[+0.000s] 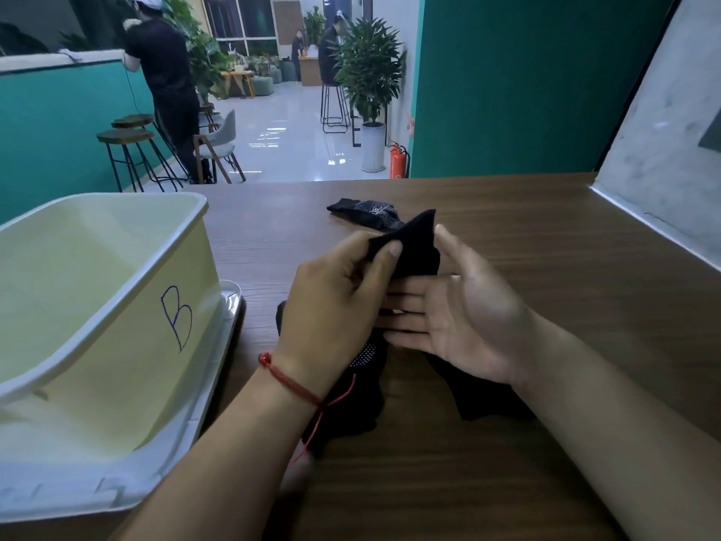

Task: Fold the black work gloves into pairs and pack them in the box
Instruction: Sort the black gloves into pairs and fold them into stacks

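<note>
L hand (335, 306) pinches the held glove (413, 247), black, btwn thumb and curled fingers, lifted off the table (546, 236). One corner of it pokes up past the fingertips. R hand (460, 318) is spread flat and grips nothing: palm turned toward the L hand, fingers straight and pointing at it, lying just under the glove, thumb tip at the glove's right edge.

More black gloves lie on the wood below the hands. Near-left glove (351, 396), w/ white dots, sits under the L wrist. Near-right glove (480, 400) sits under the R wrist. Arms hide part of both. Just beyond the fingertips, far glove (370, 212), also dotted, lies flat, short of the table's far edge.

Box (117, 306): cream, open top, "B" on the side facing the L hand. It stands just outboard of the L forearm, near but apart. It sits on a white base (58, 493) whose rim runs alongside that forearm, so it's tight on that side.

Outboard of the R hand there's a wide stretch of open wood up to the grey wall panel (663, 150), which closes the table's right edge. Open wood also runs ahead of the R hand to the far edge.

Red string bracelet (288, 378) is on the L wrist, loose end trailing over the near-left glove.
</note>
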`<state>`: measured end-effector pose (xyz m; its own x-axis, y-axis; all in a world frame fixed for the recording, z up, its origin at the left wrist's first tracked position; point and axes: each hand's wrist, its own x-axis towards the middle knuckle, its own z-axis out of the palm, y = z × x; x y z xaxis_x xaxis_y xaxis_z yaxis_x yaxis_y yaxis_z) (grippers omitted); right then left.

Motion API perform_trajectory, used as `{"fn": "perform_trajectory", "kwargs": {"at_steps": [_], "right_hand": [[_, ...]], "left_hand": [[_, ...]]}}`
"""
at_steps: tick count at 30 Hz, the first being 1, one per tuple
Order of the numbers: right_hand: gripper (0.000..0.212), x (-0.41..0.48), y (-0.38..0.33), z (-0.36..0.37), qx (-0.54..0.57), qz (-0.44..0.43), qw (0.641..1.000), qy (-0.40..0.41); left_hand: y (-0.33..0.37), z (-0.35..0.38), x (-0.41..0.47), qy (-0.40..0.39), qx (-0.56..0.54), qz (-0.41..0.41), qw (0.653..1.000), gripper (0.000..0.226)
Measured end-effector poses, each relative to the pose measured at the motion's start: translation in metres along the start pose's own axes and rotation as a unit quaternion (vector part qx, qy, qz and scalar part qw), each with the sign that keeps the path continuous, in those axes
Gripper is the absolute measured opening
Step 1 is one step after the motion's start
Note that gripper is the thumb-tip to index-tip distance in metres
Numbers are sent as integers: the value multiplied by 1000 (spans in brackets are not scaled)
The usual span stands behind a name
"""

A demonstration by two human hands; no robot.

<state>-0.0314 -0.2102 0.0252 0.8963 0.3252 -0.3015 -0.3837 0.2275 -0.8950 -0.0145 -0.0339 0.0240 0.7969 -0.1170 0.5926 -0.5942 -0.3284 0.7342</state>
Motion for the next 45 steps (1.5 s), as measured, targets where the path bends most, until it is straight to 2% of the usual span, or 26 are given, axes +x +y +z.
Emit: {"fn": "perform_trajectory", "kwargs": {"at_steps": [3,6,12,15,20,25,30,33,45], "right_hand": [[101,-5,-3,-7,96,-33,992,-80],[104,-9,-11,-21,185,-67,974,-111],[108,-27,-13,-59,216,-110,961,-136],[109,-30,-7,-64,205,-123,964,-113],[108,-24,-7,-78,188,-125,971,-77],[105,-18,-1,-85,203,-105,969,-89],[96,-18,-1,-84,195,-108,973,-66],[98,-17,0,-86,185,-102,976,-52],[99,-19,-3,-83,181,-99,978,-28]], "left_hand": [[8,5,-9,-40,31,31,998,19],[12,15,-18,-84,58,70,992,18],[15,35,-34,-172,107,109,973,25],[20,39,-41,-201,119,116,965,28],[23,41,-46,-197,181,137,954,30],[23,42,-49,-209,236,157,936,27],[25,44,-51,-247,200,128,939,22],[24,44,-50,-267,159,102,945,17],[26,42,-51,-277,154,93,944,14]]}}
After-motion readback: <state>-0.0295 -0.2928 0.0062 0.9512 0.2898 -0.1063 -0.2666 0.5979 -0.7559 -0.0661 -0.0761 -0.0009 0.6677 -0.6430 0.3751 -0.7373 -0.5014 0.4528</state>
